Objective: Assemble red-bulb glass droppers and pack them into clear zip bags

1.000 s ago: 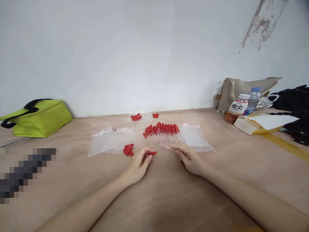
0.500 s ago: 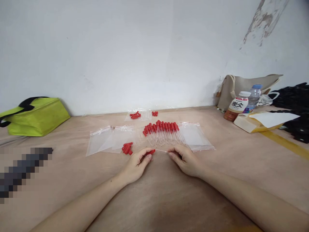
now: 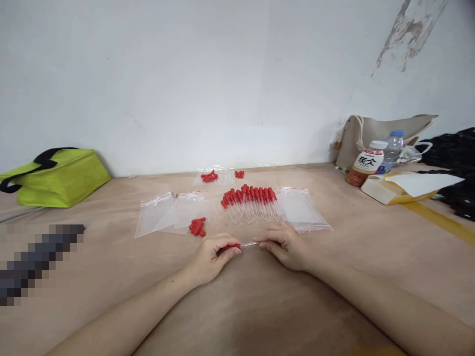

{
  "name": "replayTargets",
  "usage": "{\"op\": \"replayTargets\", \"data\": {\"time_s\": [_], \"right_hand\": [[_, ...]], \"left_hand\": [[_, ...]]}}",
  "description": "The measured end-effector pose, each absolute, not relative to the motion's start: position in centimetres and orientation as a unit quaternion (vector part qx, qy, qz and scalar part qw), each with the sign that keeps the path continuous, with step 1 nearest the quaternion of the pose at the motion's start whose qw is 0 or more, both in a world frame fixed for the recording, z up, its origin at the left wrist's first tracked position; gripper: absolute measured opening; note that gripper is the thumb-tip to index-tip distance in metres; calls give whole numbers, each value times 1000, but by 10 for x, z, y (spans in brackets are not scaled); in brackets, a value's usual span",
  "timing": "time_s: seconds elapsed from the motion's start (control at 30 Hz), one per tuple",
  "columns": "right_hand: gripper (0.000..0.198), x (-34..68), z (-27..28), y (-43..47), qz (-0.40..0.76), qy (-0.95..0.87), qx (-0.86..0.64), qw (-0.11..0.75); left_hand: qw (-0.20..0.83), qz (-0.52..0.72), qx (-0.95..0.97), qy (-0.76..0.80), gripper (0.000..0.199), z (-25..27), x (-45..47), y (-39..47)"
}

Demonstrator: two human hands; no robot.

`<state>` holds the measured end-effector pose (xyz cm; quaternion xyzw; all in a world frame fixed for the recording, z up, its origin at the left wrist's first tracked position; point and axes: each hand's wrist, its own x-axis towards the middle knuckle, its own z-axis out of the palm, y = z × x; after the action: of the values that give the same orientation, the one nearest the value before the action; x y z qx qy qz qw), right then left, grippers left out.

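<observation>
My left hand is closed around a red rubber dropper bulb, whose end shows past the fingertips. My right hand pinches a thin clear dropper tube that spans the gap between the hands. The tube's left end meets the bulb's mouth; how deep it sits inside is hidden. Just beyond the hands lies a row of droppers with red bulbs pointing away from me. Loose red bulbs are piled left of that row, beside several clear tubes.
Clear zip bags lie at left, more bags at right. Farther back are another bag with tubes and red bulbs. A green bag stands far left; a drink bottle and beige bag stand right.
Both hands have come slightly nearer to me, with the bulb and tube lower in view. The left fingers now wrap more closely around the bulb. The dropper row has stayed put.
</observation>
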<state>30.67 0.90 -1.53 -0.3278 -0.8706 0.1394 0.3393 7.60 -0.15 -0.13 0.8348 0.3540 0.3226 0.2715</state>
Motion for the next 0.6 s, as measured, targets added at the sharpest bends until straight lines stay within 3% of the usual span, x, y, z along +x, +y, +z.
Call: {"op": "replayTargets", "data": {"time_s": [0.17, 0.6], "right_hand": [[18, 310, -15, 9, 85, -889, -332, 303], [20, 300, -11, -5, -16, -891, -325, 317]], "left_hand": [[247, 283, 866, 330, 17, 1, 77, -6], [217, 263, 872, 352, 20, 0, 76, -6]]}}
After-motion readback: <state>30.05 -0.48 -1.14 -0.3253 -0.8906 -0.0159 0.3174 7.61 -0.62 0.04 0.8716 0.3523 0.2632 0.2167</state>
